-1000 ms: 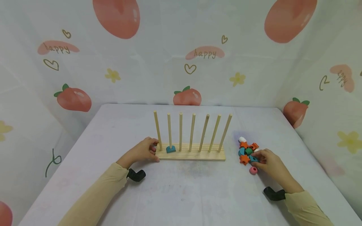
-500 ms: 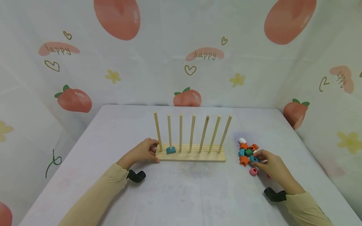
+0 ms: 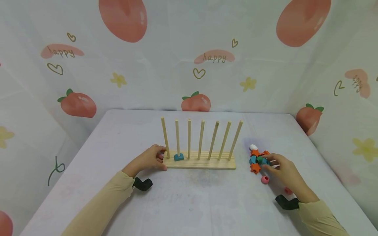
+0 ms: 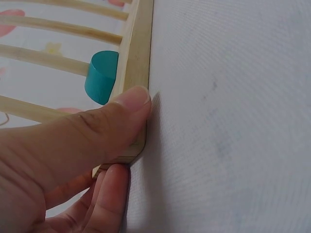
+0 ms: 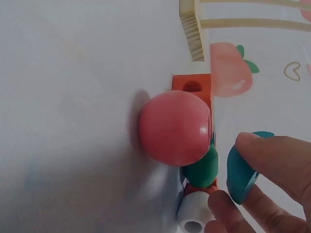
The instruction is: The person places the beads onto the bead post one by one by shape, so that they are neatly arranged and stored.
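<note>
My left hand point(image 3: 149, 158) grips the left end of a wooden peg stand point(image 3: 203, 163), its thumb point(image 4: 121, 109) along the front edge. Several upright pegs rise from the base. On the second peg from the left sits a blue half-round bead point(image 3: 178, 158), low against the base. Over the bead pile at the right, my right hand point(image 3: 282, 168) pinches another blue half-round bead point(image 5: 239, 174) between thumb and fingers, apart from the other beads in the right wrist view. A pink round bead point(image 3: 264, 179) lies in front of the pile.
The pile holds an orange star bead point(image 3: 255, 168), a second orange star point(image 3: 255, 153), a green bead point(image 3: 259, 159), a blue bead point(image 3: 253, 159) and a white bead point(image 3: 253, 147). Another pink bead point(image 3: 287, 190) lies by the right wrist. A patterned cloth point(image 3: 218, 78) hangs behind.
My right hand has raised the blue half-round bead slightly from the pile. A second pink bead has come into sight beside the right wrist. The left hand and stand stay put.
</note>
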### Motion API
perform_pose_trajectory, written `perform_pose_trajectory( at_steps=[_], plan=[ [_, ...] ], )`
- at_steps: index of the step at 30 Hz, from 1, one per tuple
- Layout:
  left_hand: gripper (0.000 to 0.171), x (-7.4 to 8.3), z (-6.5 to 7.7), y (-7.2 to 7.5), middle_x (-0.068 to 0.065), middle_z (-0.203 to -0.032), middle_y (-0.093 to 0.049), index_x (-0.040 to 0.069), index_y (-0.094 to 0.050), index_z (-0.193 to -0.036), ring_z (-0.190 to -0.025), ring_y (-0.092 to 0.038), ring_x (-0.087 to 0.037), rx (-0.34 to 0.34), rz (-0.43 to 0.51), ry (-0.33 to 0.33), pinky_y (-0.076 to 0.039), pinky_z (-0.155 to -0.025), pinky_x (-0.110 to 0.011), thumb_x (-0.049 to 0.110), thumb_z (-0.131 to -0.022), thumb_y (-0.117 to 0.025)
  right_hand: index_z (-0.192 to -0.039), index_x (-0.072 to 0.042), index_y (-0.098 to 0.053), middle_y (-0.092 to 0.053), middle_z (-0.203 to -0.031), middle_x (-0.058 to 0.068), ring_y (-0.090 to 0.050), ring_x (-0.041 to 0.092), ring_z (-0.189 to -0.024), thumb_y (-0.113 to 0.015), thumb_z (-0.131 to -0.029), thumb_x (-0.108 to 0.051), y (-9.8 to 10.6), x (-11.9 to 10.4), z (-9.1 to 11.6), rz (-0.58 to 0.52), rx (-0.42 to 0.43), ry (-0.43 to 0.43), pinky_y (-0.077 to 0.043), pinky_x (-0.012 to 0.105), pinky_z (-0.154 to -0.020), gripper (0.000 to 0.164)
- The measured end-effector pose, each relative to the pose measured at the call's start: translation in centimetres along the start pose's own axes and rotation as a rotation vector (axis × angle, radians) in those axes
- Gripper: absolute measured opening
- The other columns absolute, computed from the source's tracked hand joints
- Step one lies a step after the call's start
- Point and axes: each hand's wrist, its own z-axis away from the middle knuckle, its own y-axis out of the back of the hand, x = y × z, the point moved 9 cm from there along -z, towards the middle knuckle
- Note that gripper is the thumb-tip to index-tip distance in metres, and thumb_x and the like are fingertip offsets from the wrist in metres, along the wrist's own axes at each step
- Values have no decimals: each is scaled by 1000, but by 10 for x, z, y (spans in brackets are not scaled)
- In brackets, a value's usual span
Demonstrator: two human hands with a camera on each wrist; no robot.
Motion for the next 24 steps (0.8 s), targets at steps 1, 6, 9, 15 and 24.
perform_pose_trajectory(
  at_steps=[1, 6, 9, 15, 24],
  plan=[
    [84, 0, 0, 0, -19, -115, -48, -10, -44, -137, -95, -57, -21, -3, 0, -4, -52, -80, -30, 11, -69, -88, -122, -1, -58, -60, -118, 22, -61, 39, -102, -71, -89, -28, 0, 1, 0, -1, 5, 0, -56, 48, -78, 44],
    [83, 0, 0, 0, -18, -115, -48, -9, -44, -137, -94, -56, -20, 0, -7, 5, -52, -80, -30, 11, -69, -88, -121, -3, -58, -61, -119, 21, -62, 36, -98, -70, -90, -26, 1, 7, 0, -8, 29, -1, -56, 45, -76, 41],
    [83, 2, 0, 1, -18, -116, -48, -9, -44, -137, -95, -57, -20, 4, -10, 9, -52, -80, -30, 11, -69, -88, -121, -2, -57, -61, -119, 22, -62, 37, -99, -70, -90, -26, 1, 10, -1, -5, 37, -8, -56, 46, -77, 41],
    [84, 0, 0, 1, -19, -117, -47, -10, -44, -137, -96, -57, -22, 5, -5, 15, -53, -80, -31, 10, -69, -88, -123, -2, -56, -59, -120, 24, -60, 39, -101, -69, -90, -31, 3, 13, -1, -11, 31, -29, -55, 49, -79, 46],
    [85, -3, -1, 0, -18, -116, -47, -10, -44, -138, -95, -56, -20, 0, 0, 3, -52, -80, -31, 11, -69, -88, -123, -3, -55, -62, -117, 22, -60, 39, -102, -69, -90, -31, 8, 3, -2, -24, 67, -2, -54, 51, -83, 45]
  ],
)
